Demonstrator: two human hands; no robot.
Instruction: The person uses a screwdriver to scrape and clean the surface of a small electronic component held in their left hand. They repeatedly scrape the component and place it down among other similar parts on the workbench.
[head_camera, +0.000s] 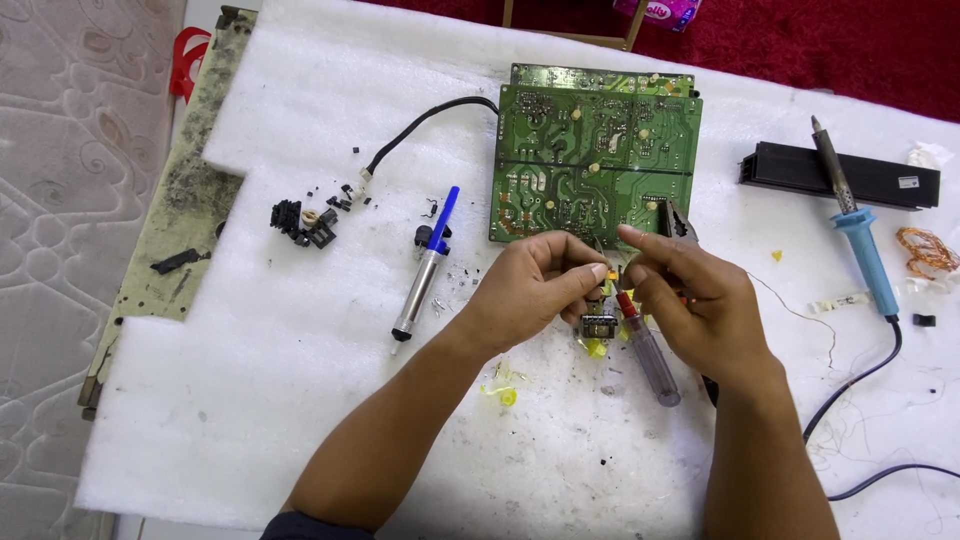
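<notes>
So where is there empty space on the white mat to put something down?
The white foam sheet is bare at its near-left corner, below the desoldering pump and left of the left hand. It's crowded around both hands, by the green circuit board, and near the soldering iron.

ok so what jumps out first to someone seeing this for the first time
The big green circuit board at the top centre of the white foam sheet draws the eye first. Just below it, the left hand and right hand meet over a small component, pinching at it. A blue-handled soldering iron lies at the right, a blue-tipped desoldering pump at the left.
</notes>
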